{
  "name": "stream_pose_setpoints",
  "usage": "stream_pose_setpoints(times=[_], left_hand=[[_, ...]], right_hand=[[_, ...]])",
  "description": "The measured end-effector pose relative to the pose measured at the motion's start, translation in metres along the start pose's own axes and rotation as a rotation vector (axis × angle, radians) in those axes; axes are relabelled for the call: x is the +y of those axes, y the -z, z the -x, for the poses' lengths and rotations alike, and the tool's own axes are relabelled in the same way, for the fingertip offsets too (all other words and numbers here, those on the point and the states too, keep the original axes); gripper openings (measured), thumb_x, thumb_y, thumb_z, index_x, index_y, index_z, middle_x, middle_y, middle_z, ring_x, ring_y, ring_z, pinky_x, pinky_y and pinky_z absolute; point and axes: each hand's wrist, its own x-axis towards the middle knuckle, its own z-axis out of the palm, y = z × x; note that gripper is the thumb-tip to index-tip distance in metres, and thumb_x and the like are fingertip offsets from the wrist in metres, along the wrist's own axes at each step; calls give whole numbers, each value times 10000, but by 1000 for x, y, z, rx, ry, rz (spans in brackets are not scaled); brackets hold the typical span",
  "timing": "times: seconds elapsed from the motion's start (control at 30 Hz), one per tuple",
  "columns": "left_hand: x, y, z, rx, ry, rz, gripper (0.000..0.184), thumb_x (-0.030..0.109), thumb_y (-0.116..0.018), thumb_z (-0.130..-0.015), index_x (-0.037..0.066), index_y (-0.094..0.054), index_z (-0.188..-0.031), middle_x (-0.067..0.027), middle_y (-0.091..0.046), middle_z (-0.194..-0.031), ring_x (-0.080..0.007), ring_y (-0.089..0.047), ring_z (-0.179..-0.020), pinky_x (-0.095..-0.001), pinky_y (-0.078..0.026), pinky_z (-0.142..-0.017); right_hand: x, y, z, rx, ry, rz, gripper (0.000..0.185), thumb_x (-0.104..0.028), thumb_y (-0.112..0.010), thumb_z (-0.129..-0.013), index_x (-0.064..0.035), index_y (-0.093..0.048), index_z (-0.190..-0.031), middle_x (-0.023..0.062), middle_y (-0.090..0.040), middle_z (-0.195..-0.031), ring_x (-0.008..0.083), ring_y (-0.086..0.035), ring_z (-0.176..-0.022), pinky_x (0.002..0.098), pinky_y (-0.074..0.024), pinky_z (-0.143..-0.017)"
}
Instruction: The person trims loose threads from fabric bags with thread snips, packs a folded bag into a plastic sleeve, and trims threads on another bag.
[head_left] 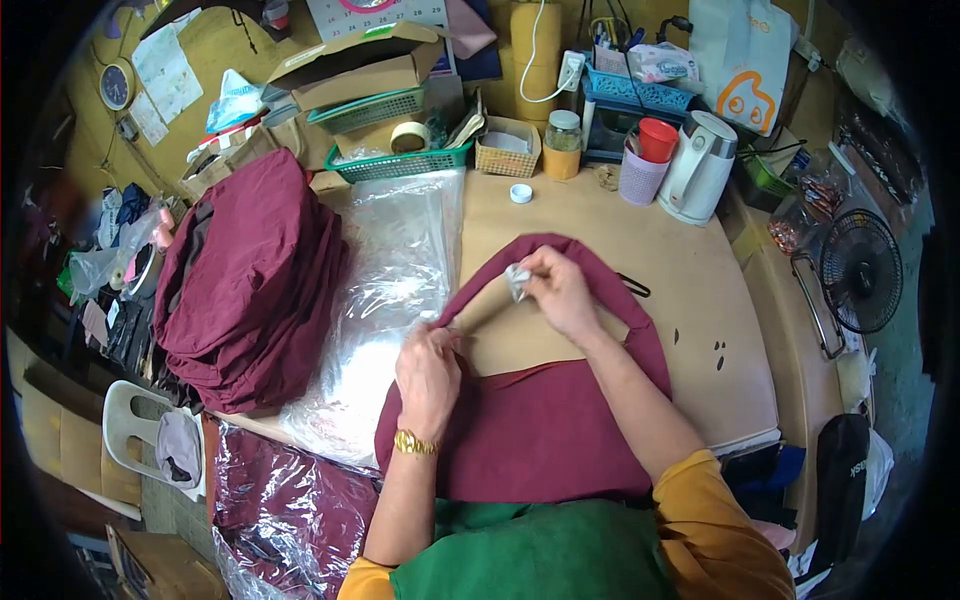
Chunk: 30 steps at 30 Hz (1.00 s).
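A maroon fabric bag (pixel 550 430) lies on the brown-covered table in front of me, its long strap curving up in an arch. My left hand (pixel 428 375), with a gold watch at the wrist, is closed on the left side of the strap. Inside the arch, my right hand (pixel 560 290) pinches a small crumpled whitish piece (pixel 517 282), close to the top of the strap. What the piece is cannot be made out. A thin black tool (pixel 634 286) lies just beyond the strap on the right.
Stacked maroon bags (pixel 250 270) stand at the left, beside clear plastic sheets (pixel 390 260). Along the back are a green basket (pixel 400 162), a glass jar (pixel 563 140), a purple cup (pixel 641 178) and a white kettle (pixel 698 170). A black fan (pixel 861 270) stands right.
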Motion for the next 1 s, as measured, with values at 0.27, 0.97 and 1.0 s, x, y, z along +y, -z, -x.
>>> stream_pose_setpoints(times=[0.27, 0.97, 1.0], left_hand=[[-3, -20, 44, -277, 462, 1264, 463, -33, -670, -868, 1, -619, -1326, -111, -703, -1122, -113, -636, -1012, -254, -511, -896], [0, -25, 34, -206, 494, 1099, 688, -47, -656, -803, -71, -435, -1454, -149, -554, -1386, -135, -560, -1188, -266, -443, -1023], [3, -22, 34, -234, 477, 1020, 698, -39, -670, -803, -71, -429, -1457, -153, -561, -1378, -136, -561, -1187, -267, -448, -1018]], right_hand=[[1, 12, -7, -105, -112, 143, 94, 67, -563, -898, 11, -594, -966, 46, -664, -823, 119, -651, -785, 282, -516, -710], [-22, -45, 24, -249, -274, 286, 95, -29, -556, -887, 8, -625, -941, 168, -645, -904, 370, -642, -857, 448, -512, -747], [-18, -45, 29, -253, -277, 289, 95, -29, -556, -887, 8, -625, -941, 168, -645, -904, 370, -642, -857, 448, -512, -747]])
